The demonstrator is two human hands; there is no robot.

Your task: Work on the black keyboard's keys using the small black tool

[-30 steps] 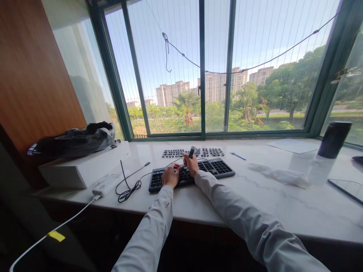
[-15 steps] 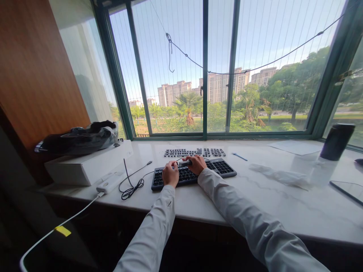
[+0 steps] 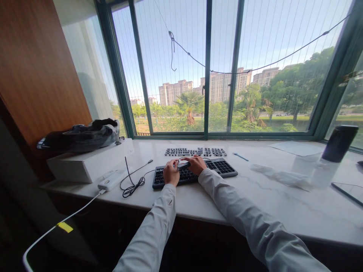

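A black keyboard point(image 3: 221, 167) lies on the white marble sill point(image 3: 198, 200) in front of me. Behind it sits a row of loose black keycaps point(image 3: 195, 152). My left hand point(image 3: 171, 173) rests on the keyboard's left half, fingers curled. My right hand point(image 3: 197, 164) holds a small dark tool point(image 3: 183, 164) laid flat over the keys, its tip near my left fingers. Both sleeves are pale grey.
A white box point(image 3: 87, 163) with a black bag point(image 3: 79, 136) on top stands at the left. A white charger point(image 3: 109, 183) and a black cable point(image 3: 133, 185) lie beside the keyboard. A blue pen point(image 3: 240, 156), crumpled tissue point(image 3: 280, 176), paper point(image 3: 295, 147) and a dark tumbler point(image 3: 338, 143) are to the right.
My right hand has lowered the dark tool from upright above the keyboard to flat against the keys. The left hand stayed on the keyboard. The view shifted slightly.
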